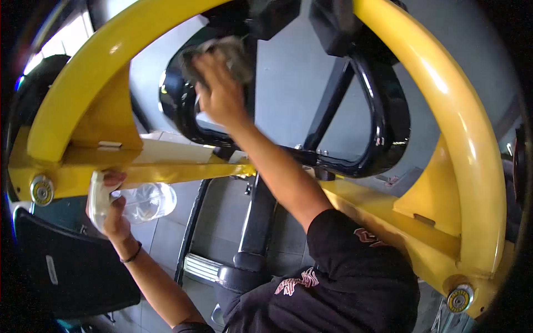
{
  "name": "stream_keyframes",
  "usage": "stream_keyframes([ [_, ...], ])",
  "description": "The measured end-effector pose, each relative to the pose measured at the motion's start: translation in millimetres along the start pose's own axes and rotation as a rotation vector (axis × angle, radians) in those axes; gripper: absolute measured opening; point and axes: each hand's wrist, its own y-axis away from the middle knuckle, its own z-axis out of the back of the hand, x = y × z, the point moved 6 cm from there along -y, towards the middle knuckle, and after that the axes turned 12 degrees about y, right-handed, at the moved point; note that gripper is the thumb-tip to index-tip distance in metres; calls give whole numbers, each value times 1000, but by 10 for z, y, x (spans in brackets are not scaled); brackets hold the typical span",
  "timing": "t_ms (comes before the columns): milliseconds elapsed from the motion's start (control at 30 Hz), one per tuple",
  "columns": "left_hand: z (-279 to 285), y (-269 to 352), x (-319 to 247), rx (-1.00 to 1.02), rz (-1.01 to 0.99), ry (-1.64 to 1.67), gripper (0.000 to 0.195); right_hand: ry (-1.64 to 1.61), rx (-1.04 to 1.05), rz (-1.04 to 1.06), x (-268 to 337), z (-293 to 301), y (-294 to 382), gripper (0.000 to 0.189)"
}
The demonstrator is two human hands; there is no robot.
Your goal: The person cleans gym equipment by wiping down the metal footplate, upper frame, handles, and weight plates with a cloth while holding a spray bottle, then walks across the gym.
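Note:
My left hand [115, 212] grips the white trigger head of a clear plastic spray bottle [150, 202], which lies tilted sideways with its base to the right. A dark band circles the left wrist. Higher up, my right hand [218, 89] presses a grey-brown cloth [237, 58] against a glossy black curved tube frame [177, 100]; hand and cloth are blurred. The fingers are spread over the cloth. Around both hands runs a large yellow curved metal frame [452, 79] of what looks like a gym machine.
Yellow beams [183, 174] cross below the black frame. Black angular blocks [333, 31] hang at the top. A black padded panel [75, 266] stands at lower left. A black upright post [256, 220] rises from the tiled floor, with a ridged metal plate [202, 267] beside it.

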Motion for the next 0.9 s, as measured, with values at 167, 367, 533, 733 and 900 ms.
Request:
stream_keyframes([
  [167,-100,-2,93,37,81,75,44,-270,-62,-837,-220,516,829,27],
  [367,-45,-5,71,-3,67,117,45,-368,-759,-605,-97,1853,633,34],
  [533,-440,41,31,-88,213,-12,40,1319,-245,-490,72,2610,332,41],
  [733,-1825,254,-36,338,183,98,29,1386,-65,-459,-175,2746,267,40],
  [900,-2494,362,-103,314,357,420,29,1183,155,-707,-796,2667,-364,35],
])
